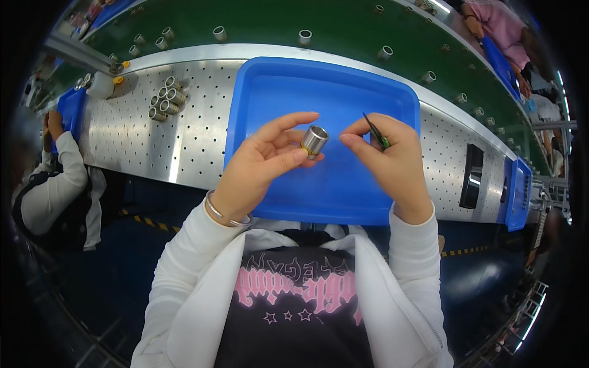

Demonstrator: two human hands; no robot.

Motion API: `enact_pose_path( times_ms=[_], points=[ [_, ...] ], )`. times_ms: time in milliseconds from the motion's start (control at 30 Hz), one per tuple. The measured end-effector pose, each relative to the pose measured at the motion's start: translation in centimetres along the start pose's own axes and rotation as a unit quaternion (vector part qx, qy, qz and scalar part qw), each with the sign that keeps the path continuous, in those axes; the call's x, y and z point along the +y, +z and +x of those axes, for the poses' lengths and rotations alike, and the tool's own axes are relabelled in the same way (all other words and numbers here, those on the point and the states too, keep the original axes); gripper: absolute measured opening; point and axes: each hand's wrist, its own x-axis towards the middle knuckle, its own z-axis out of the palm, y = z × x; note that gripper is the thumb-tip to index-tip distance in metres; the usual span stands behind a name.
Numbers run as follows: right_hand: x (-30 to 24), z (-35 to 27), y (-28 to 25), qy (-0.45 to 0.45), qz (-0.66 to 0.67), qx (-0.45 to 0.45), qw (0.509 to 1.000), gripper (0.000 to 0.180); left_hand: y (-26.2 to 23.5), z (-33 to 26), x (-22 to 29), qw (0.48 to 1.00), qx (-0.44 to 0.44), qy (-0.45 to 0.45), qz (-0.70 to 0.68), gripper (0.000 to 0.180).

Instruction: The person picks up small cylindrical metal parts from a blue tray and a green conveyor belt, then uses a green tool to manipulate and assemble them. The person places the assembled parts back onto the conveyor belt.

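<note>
Over the blue tray (325, 207), my left hand (261, 161) grips a short silver metal sleeve (315, 141) between thumb and fingers. The sleeve tilts a little, its round open end facing up, and a yellowish band shows near its lower end. Just to the right, my right hand (392, 153) is closed around a pair of dark tweezers (378, 136) with green on them, the pointed end sticking up past the fingers. Thumb and forefinger of that hand come together near the sleeve without touching it. Whether something tiny sits between them cannot be made out.
Several metal sleeves (167, 99) stand clustered on the perforated metal table (202, 122) at left. Behind the tray runs a green conveyor belt (264, 34) carrying spaced sleeves. A black holder (472, 176) lies at right. Co-workers sit at far left (49, 165) and upper right (500, 30).
</note>
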Motion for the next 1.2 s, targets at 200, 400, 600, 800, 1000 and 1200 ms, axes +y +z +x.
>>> enact_pose_path(
  times_ms=[200, 400, 600, 800, 1000, 1200],
  points=[
    [-0.7, -0.6, 0.2, -0.035, 0.012, 0.062, 0.997, 0.009, 0.2, 0.4, -0.1, 0.996, 0.033, -0.015, -0.078, 0.048],
    [-0.8, -0.3, 0.9, -0.135, 0.039, 0.071, 0.988, 0.01, 0.2, 0.5, -0.3, 0.995, 0.037, -0.004, -0.093, 0.046],
    [-1.4, 0.1, 1.2, -0.173, 0.052, 0.056, 0.982, 0.01, 0.2, 0.6, -0.7, 0.995, 0.052, 0.023, -0.079, 0.044],
    [-2.2, 0.4, 1.2, -0.187, 0.041, 0.045, 0.981, 0.009, 0.1, 0.9, -1.2, 0.994, 0.067, 0.084, -0.011, 0.04],
    [-2.2, 0.7, 1.4, -0.177, 0.031, 0.054, 0.982, 0.009, 0.1, 0.8, -1.7, 0.994, 0.063, 0.092, 0.013, 0.04],
    [-1.0, 0.3, 1.8, -0.094, 0.027, 0.025, 0.995, 0.024, 0.0, 0.8, -1.1, 0.99, 0.099, 0.054, -0.085, 0.042]
  ],
)
